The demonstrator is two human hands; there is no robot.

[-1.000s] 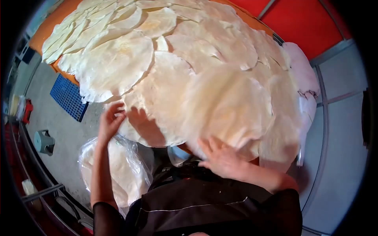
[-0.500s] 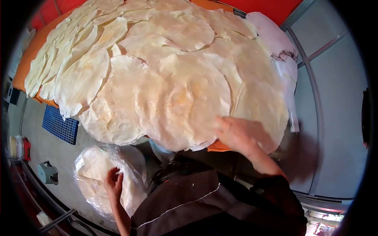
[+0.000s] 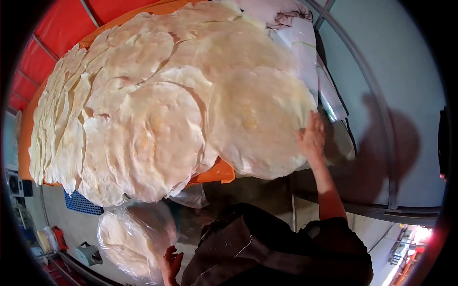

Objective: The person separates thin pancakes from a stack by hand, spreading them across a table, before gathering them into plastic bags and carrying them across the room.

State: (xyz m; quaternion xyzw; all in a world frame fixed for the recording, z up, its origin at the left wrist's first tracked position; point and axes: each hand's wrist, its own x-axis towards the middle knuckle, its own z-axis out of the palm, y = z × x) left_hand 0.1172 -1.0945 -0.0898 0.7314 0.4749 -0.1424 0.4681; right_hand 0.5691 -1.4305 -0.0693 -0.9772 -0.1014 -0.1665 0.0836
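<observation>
Large, thin, round flatbreads (image 3: pixel 157 138) overlap across an orange-covered table. At the right end, one broad flatbread (image 3: pixel 257 124) lies flat. My right hand (image 3: pixel 312 138) rests at its right edge with the fingers stretched out. Low in the view, my left hand (image 3: pixel 171 261) hangs beside a clear plastic bag (image 3: pixel 160 224), its fingers apart and holding nothing I can see. Inside the bag sits a pile of pale flatbread sheets (image 3: pixel 126 243).
Orange cloth (image 3: pixel 217 172) shows at the table's front edge. Rolled plastic sheeting (image 3: pixel 329 97) and a pinkish sack (image 3: pixel 272 10) lie at the right end. A blue plastic grate (image 3: pixel 82 202) and a grey-green stool (image 3: pixel 88 254) stand on the floor at left. A grey panel wall (image 3: pixel 381 62) rises at right.
The view has turned toward the table's right end. My right hand has moved to the broad flatbread's right edge. My left hand has come away from the bag's top to its right side.
</observation>
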